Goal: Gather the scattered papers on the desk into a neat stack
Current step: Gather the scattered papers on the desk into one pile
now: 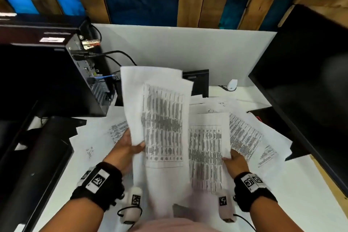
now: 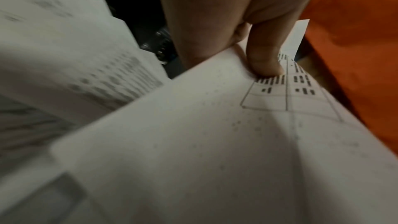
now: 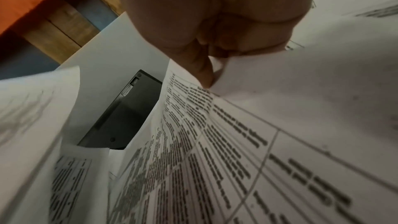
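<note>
My left hand (image 1: pixel 130 147) holds a bunch of printed sheets (image 1: pixel 160 118) lifted off the desk, thumb (image 2: pixel 264 57) pressed on the top page (image 2: pixel 193 142). Its far ends curl upward. My right hand (image 1: pixel 235 160) pinches the right edge of another printed sheet (image 1: pixel 207 152) with a table on it; in the right wrist view the thumb (image 3: pixel 202 71) sits on that sheet (image 3: pixel 258 142). More loose papers (image 1: pixel 250 133) lie scattered on the white desk (image 1: pixel 301 194), to the right and on the left (image 1: pixel 98 141).
A black computer case (image 1: pixel 56 81) with cables stands at the left, with a dark keyboard (image 1: pixel 37 165) in front of it. A black monitor (image 1: pixel 310 81) fills the right side. A small black box (image 1: pixel 197 83) and a white adapter (image 1: pixel 232 84) sit by the white partition.
</note>
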### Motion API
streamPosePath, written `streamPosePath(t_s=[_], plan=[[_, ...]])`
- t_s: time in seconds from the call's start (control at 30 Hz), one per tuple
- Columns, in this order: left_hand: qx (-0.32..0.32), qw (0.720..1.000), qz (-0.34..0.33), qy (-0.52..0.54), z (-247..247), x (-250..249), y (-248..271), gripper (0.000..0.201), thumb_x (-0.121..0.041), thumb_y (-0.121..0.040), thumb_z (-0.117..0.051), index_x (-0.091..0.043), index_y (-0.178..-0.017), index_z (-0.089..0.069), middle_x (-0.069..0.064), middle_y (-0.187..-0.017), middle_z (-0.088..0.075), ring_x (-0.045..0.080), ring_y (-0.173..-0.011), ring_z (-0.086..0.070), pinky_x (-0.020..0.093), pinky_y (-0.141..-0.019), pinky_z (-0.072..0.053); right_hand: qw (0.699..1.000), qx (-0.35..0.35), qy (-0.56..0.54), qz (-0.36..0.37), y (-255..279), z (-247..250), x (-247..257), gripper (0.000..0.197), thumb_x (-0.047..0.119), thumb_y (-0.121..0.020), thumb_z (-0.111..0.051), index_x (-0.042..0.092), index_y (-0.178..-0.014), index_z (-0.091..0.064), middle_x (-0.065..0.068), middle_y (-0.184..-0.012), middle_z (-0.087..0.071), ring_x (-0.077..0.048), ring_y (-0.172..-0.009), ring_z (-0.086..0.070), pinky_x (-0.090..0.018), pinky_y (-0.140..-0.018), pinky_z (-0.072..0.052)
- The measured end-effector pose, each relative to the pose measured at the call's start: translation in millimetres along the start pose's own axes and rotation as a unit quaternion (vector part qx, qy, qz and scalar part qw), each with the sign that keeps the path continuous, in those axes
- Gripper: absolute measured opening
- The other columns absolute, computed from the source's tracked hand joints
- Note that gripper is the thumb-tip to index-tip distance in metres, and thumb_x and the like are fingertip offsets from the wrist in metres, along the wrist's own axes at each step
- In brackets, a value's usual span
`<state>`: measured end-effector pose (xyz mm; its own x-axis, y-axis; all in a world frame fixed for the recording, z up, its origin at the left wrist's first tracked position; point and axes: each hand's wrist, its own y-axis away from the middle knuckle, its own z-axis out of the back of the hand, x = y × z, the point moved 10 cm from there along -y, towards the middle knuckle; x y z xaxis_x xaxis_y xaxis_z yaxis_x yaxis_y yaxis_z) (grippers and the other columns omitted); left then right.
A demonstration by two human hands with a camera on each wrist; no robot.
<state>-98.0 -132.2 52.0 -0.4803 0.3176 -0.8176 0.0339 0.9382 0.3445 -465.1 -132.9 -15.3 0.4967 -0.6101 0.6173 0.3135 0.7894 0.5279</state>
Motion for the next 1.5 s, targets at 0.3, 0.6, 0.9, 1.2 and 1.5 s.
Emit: streamPosePath(t_s=[0.3,0.6,0.9,1.2,1.5], plan=[[-0.092,0.964,0.036,-0.247,-39.4,43.4,-39.8,0.044,0.011,-0.083,-0.058,-0.004,-0.124,-0.05,0.02,-0.116,-0.063,0.034,-0.102,-0.061,0.027,-0.079,-0.052,0.984,0.065,-0.163,-0.035,-12.6,5.6,-23.4,0.033,0.049,-0.094,-0.046,0.021,-0.092,-0.063,-0.014,-0.119,-0.065,-0.026,-0.104,-0.061,-0.048,-0.097,-0.048],[-0.03,0.844,0.103,-0.526,-55.6,109.0,-46.4,0.079,-0.004,-0.083,-0.06,-0.013,-0.149,-0.018,0.0,-0.15,-0.034,0.019,-0.133,-0.038,0.032,-0.115,-0.026,0.947,0.186,-0.253,-0.065,-12.4,-8.8,-23.4,0.096,0.097,-0.054,-0.041,0.05,-0.137,-0.039,0.009,-0.153,-0.034,-0.02,-0.14,-0.034,-0.057,-0.114,-0.023],[-0.175,0.709,0.022,-0.683,10.9,-1.7,-72.7,0.042,-0.017,-0.084,-0.063,-0.009,-0.124,-0.057,0.018,-0.124,-0.057,0.034,-0.11,-0.058,0.036,-0.096,-0.046,0.991,0.049,-0.124,-0.002,-11.4,5.6,-24.0,0.058,-0.001,-0.072,-0.078,0.007,-0.125,-0.054,0.005,-0.086,-0.061,-0.02,-0.086,-0.056,-0.03,-0.082,-0.043],[-0.107,0.689,0.109,-0.708,95.1,-21.0,-111.8,0.128,-0.068,-0.054,-0.075,-0.027,-0.152,-0.004,0.011,-0.155,-0.03,0.032,-0.141,-0.031,0.042,-0.115,-0.028,0.977,0.038,-0.207,-0.019,-11.1,35.2,-16.2,0.054,-0.004,-0.08,-0.069,0.009,-0.13,-0.055,-0.004,-0.092,-0.067,-0.024,-0.086,-0.061,-0.043,-0.09,-0.043],[-0.068,0.594,0.081,-0.797,86.2,-11.0,-104.5,0.113,-0.086,-0.027,-0.067,-0.028,-0.121,-0.04,0.002,-0.125,-0.038,0.029,-0.121,-0.036,0.05,-0.096,-0.043,0.976,0.057,-0.205,-0.045,-0.7,-13.5,20.0,0.05,-0.001,-0.082,-0.068,0.005,-0.13,-0.053,-0.014,-0.11,-0.065,-0.029,-0.1,-0.058,-0.042,-0.095,-0.043]])
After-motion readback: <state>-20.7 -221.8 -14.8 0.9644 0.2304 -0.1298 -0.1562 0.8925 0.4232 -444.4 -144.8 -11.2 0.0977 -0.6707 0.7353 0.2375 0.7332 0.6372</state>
